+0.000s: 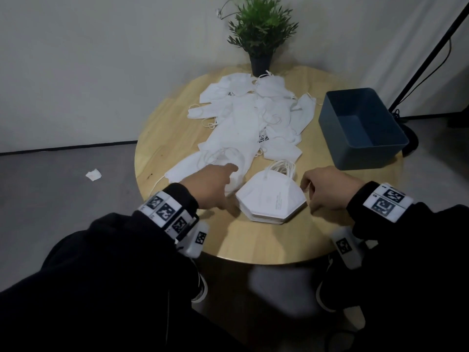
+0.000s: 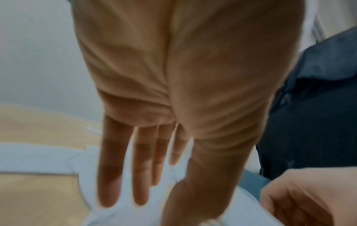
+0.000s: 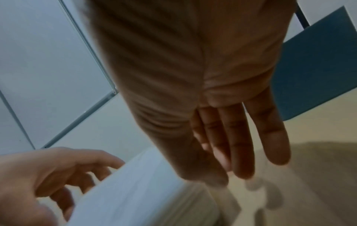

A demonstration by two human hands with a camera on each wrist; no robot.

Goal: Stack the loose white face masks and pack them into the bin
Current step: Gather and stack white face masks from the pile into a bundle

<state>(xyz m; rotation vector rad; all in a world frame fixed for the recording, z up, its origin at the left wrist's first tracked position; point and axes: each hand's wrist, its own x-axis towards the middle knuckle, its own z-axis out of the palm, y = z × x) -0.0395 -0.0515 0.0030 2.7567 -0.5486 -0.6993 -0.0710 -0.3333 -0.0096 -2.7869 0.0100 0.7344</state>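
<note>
Round table (image 1: 266, 240) bears mask stack (image 1: 271, 199) between both open hands.

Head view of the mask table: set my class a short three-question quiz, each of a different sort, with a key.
1. True or false: the blue bin already holds masks.
2. Which lies between the left hand and the right hand? A) potted plant B) neat mask stack C) the bin
3. Fill in: the loose masks lie spread on the round wooden ____.

Key: 1 false, the bin shows only its bare floor; 2 B; 3 table.
</note>
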